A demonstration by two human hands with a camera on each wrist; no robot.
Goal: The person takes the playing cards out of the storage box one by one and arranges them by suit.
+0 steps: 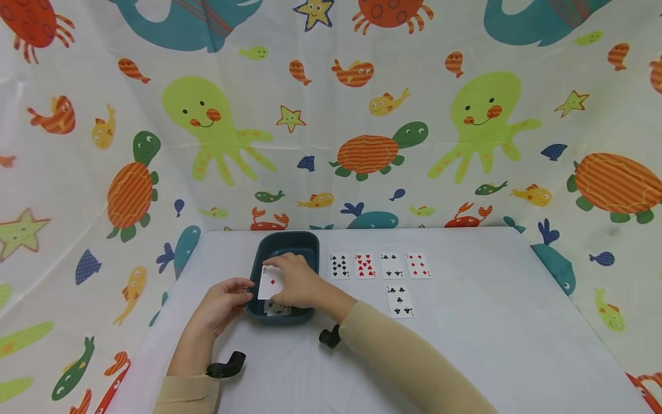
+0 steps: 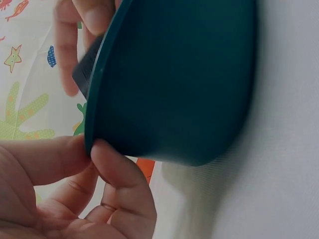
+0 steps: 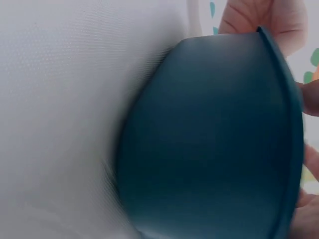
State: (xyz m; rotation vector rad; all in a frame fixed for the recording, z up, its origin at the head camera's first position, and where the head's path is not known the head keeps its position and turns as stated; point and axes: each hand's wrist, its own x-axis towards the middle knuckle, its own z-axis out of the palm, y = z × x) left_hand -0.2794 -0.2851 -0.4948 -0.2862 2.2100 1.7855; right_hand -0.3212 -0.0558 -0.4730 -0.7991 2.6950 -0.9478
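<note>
A dark teal plastic bin stands on the table. My left hand pinches its left rim between thumb and fingers; the left wrist view shows this hand at the edge. Over the bin, my right hand holds a playing card with a red diamond facing up. The thumb and fingertips grip that card at opposite edges. Beneath it, another card with black marks lies inside the bin, partly covered. The bin's wall hides much of the right hand in the right wrist view.
Right of the bin lies a row of face-up cards: spades, hearts, clubs and diamonds. Another clubs card lies below the clubs one. A sea-animal curtain hangs behind the white-covered table.
</note>
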